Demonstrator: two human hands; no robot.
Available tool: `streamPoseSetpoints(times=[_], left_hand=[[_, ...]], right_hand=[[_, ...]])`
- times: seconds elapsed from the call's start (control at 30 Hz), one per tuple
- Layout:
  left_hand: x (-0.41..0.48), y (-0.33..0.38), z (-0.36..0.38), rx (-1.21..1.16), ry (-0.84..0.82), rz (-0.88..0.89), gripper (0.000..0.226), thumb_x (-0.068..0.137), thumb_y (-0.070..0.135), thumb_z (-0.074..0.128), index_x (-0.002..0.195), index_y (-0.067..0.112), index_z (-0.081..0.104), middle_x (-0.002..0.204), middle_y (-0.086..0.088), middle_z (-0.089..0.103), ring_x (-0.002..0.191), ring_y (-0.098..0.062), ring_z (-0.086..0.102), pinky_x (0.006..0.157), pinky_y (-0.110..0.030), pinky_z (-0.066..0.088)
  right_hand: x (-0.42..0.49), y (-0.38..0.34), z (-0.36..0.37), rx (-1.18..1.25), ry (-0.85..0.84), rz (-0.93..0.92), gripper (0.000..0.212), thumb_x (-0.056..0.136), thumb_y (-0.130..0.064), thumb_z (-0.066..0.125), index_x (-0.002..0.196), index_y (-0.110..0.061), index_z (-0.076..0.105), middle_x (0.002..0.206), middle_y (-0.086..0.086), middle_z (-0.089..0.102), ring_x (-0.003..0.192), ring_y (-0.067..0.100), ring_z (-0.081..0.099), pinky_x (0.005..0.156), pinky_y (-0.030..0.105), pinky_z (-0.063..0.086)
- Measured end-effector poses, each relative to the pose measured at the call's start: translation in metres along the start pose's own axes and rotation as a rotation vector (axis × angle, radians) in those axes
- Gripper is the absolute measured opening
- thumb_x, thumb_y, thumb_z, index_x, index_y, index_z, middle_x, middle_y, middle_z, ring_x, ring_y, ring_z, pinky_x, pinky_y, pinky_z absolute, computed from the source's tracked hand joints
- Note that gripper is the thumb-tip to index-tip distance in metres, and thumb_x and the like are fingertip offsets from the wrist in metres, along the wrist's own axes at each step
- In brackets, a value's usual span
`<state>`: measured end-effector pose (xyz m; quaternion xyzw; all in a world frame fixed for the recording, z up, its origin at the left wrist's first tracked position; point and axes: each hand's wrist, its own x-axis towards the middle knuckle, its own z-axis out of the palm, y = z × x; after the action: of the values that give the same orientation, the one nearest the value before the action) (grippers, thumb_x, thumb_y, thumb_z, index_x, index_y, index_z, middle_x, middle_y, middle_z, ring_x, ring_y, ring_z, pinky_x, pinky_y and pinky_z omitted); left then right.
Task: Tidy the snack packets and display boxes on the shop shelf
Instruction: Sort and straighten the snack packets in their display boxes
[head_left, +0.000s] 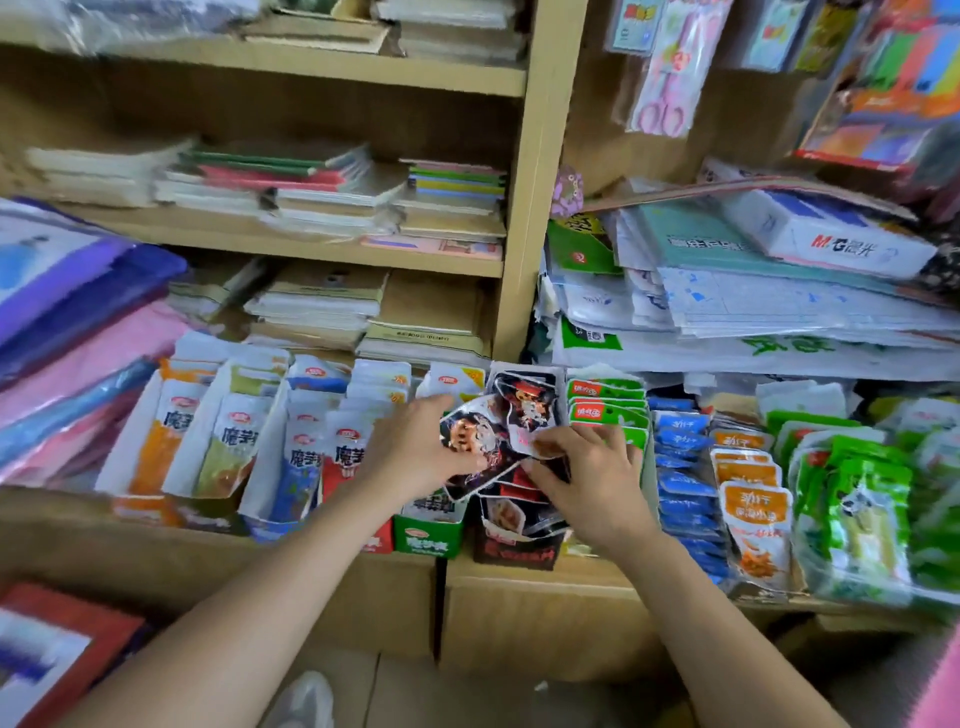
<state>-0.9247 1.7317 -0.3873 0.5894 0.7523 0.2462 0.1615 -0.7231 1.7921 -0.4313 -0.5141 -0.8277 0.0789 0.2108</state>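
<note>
Together left grip (415, 447), right grip (592, 480) hold dark packets (470, 434) between them

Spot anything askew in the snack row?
Yes: the dark glossy snack packets in the black cardboard display box lie fanned and tilted, unlike the upright green packets beside them. Left hand and right hand hold them.

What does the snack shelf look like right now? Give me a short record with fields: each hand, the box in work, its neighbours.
left hand: grips the left edge of the black snack packets
right hand: pinches the same bunch from the right
black display box: under the hands, its packets askew
left neighbour: green display box, close beside
right neighbour: green packets, upright in a row
further right: blue packets, then orange packets
</note>
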Motion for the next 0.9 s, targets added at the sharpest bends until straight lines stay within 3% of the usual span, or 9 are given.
streamPoseSetpoints(times=[0.07,0.17,0.27,0.4,0.5,0.57,0.67,0.8,0.9], left_hand=[[0.004,-0.007,-0.009,-0.098,-0.01,0.001,0.034,0.078,0.036,0.084,0.106,0.019,0.074,0.105,0.004,0.074,0.096,-0.021,0.069,0.079,-0.033,0.052],[0.003,-0.02,-0.015,-0.179,0.091,0.009,0.017,0.085,0.039,0.078,0.089,0.023,0.073,0.077,0.008,0.071,0.068,-0.013,0.066,0.059,-0.029,0.047],[0.001,-0.028,-0.017,-0.267,0.234,0.01,0.019,0.088,0.039,0.073,0.082,0.022,0.069,0.071,0.009,0.069,0.062,-0.01,0.063,0.054,-0.028,0.042],[0.001,-0.03,-0.012,-0.278,0.283,0.037,0.015,0.092,0.035,0.07,0.089,0.02,0.069,0.076,0.004,0.073,0.07,-0.017,0.069,0.066,-0.042,0.057],[0.002,-0.027,-0.001,-0.205,0.249,0.056,0.023,0.093,0.036,0.066,0.11,0.021,0.07,0.077,0.001,0.074,0.072,-0.018,0.071,0.066,-0.041,0.058],[0.003,-0.025,0.006,-0.179,0.202,0.065,0.026,0.094,0.037,0.063,0.113,0.022,0.07,0.081,-0.001,0.076,0.07,-0.02,0.072,0.065,-0.043,0.06],[0.006,-0.02,0.008,-0.188,0.166,0.041,0.023,0.095,0.031,0.061,0.113,0.019,0.07,0.088,-0.003,0.076,0.065,-0.021,0.07,0.064,-0.044,0.06],[0.005,-0.018,0.01,-0.251,0.22,0.047,0.031,0.096,0.029,0.062,0.126,0.022,0.068,0.1,-0.002,0.077,0.081,-0.026,0.069,0.077,-0.043,0.058],[0.005,-0.018,0.006,-0.259,0.424,0.077,0.021,0.095,0.025,0.062,0.114,0.02,0.072,0.088,0.0,0.077,0.068,-0.019,0.066,0.065,-0.043,0.058]], right_hand=[[0.001,0.003,0.001,0.048,0.097,-0.025,0.018,0.091,-0.041,0.067,0.107,-0.032,0.069,0.105,-0.015,0.07,0.112,0.026,0.052,0.094,0.044,0.034],[0.005,0.009,-0.002,0.189,0.208,0.011,0.014,0.094,-0.032,0.066,0.095,-0.019,0.072,0.078,-0.004,0.07,0.078,0.026,0.06,0.077,0.037,0.046],[0.007,0.007,-0.011,0.321,0.235,0.094,0.032,0.098,-0.033,0.06,0.069,-0.02,0.055,0.053,0.002,0.042,0.048,0.02,0.034,0.05,0.032,0.021],[0.0,0.002,-0.016,0.361,0.211,0.046,0.041,0.099,-0.028,0.059,0.061,-0.029,0.043,0.055,-0.007,0.032,0.051,0.009,0.031,0.049,0.027,0.02],[-0.009,0.001,-0.015,0.415,0.107,0.004,0.013,0.098,-0.031,0.061,0.09,-0.036,0.07,0.078,-0.024,0.055,0.075,-0.006,0.054,0.064,0.011,0.038],[-0.016,0.006,-0.014,0.319,-0.049,-0.028,0.039,0.091,-0.042,0.068,0.127,-0.028,0.066,0.111,-0.024,0.058,0.108,0.0,0.052,0.088,0.017,0.039],[-0.022,0.01,-0.008,0.102,-0.097,-0.158,0.074,0.076,-0.049,0.08,0.142,-0.027,0.053,0.126,-0.02,0.055,0.12,0.009,0.041,0.096,0.022,0.033],[-0.013,0.011,-0.008,0.115,0.041,-0.169,0.051,0.082,-0.033,0.08,0.129,-0.02,0.066,0.117,-0.004,0.071,0.108,0.018,0.059,0.095,0.034,0.05],[-0.004,0.01,-0.014,0.207,0.172,-0.075,0.015,0.088,-0.031,0.075,0.089,-0.015,0.076,0.068,-0.006,0.062,0.06,0.013,0.05,0.054,0.024,0.039]])
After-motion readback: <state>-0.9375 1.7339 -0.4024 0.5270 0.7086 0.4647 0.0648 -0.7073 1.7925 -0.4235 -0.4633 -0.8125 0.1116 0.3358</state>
